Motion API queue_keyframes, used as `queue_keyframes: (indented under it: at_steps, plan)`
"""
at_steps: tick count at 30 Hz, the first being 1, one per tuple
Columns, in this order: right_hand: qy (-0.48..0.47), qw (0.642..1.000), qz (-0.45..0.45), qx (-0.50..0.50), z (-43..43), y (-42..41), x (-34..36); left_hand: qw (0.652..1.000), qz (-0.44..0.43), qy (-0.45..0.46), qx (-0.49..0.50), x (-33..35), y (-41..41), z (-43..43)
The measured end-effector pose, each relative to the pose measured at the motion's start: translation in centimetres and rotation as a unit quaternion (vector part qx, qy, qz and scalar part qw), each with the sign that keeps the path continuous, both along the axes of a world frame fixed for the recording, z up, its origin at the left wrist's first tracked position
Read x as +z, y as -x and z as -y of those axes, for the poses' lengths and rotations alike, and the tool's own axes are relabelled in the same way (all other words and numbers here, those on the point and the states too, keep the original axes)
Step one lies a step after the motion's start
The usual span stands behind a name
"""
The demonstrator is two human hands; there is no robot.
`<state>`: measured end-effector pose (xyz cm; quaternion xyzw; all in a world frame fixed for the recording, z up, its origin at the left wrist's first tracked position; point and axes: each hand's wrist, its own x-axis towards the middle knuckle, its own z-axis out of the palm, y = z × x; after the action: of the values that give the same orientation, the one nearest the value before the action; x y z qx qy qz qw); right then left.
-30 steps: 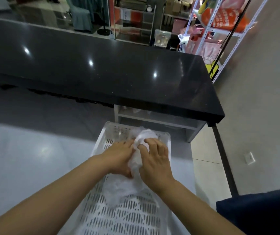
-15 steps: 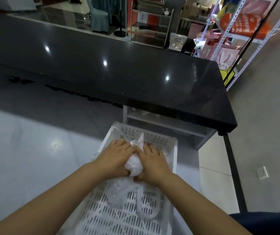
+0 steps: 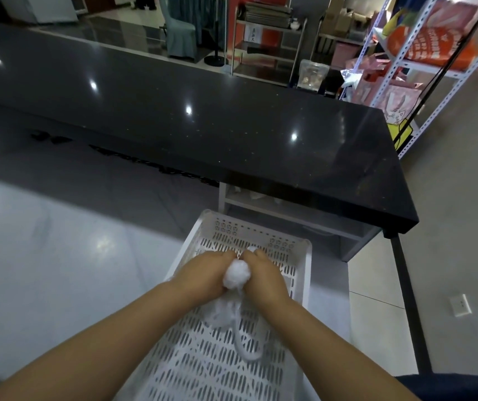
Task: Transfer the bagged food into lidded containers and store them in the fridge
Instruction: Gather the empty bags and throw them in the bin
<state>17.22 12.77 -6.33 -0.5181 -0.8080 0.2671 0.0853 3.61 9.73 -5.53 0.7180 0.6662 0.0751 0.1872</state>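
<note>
A thin white plastic bag (image 3: 236,274) is bunched into a tight wad between both my hands, with its handles trailing down over a white slotted plastic crate (image 3: 301,273). My left hand (image 3: 203,274) grips the wad from the left with curled fingers. My right hand (image 3: 266,279) grips it from the right, fingers curled over its top. Both hands are inside the far half of the crate. What the bag holds, if anything, is hidden.
A long black glossy counter (image 3: 203,117) runs across the view beyond the crate, with a white shelf unit (image 3: 289,209) under its right end. A metal rack (image 3: 423,56) with orange and pink bags stands at the back right. Pale tiled floor (image 3: 43,256) lies to the left.
The bag has been squeezed from a loose spread sheet into a small tight wad between my hands. The crate now looks further from the counter as my view rose.
</note>
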Motion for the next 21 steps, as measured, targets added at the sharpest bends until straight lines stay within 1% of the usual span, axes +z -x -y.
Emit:
queue_keyframes:
  at_steps: [3,5,7,8,11,13,14,16,17,19,21]
  plan:
    - [0.011,0.999,0.042,0.015,1.0,-0.2,0.6,0.999,-0.001,0.017,0.032,-0.6,-0.5,0.4]
    - [0.044,0.996,0.067,0.047,1.6,-0.8,0.8,0.999,-0.009,0.012,0.036,-1.0,-0.5,0.5]
    - [0.097,0.992,0.056,0.05,2.3,-1.0,1.0,0.999,-0.016,0.012,0.038,-1.3,-0.6,0.7]
    - [0.105,0.992,0.049,0.042,2.4,-0.9,0.9,0.999,-0.015,0.018,0.042,-1.4,-0.7,0.7]
    - [0.05,0.996,0.058,0.039,2.1,-0.3,0.1,0.998,0.006,0.031,0.049,-1.0,-0.2,1.0]
    - [0.041,0.996,0.063,0.038,1.5,0.0,-1.1,0.999,0.032,0.041,0.014,-0.3,0.2,1.4]
    - [0.044,0.997,0.064,0.029,1.3,0.0,-1.8,0.998,0.03,0.05,-0.007,0.0,0.5,1.7]
    - [0.041,0.997,0.061,0.007,1.1,0.3,-2.8,0.998,-0.015,0.056,-0.025,0.6,0.9,2.1]
    - [0.031,0.998,0.062,0.0,1.0,0.4,-3.0,0.997,-0.055,0.042,-0.027,0.8,1.2,2.2]
    - [0.004,0.997,0.079,-0.008,1.0,0.9,-3.5,0.989,-0.143,-0.022,-0.038,0.9,1.8,2.6]
    - [-0.001,0.997,0.077,-0.024,1.0,1.3,-3.8,0.979,-0.193,-0.06,-0.042,1.0,2.1,3.1]
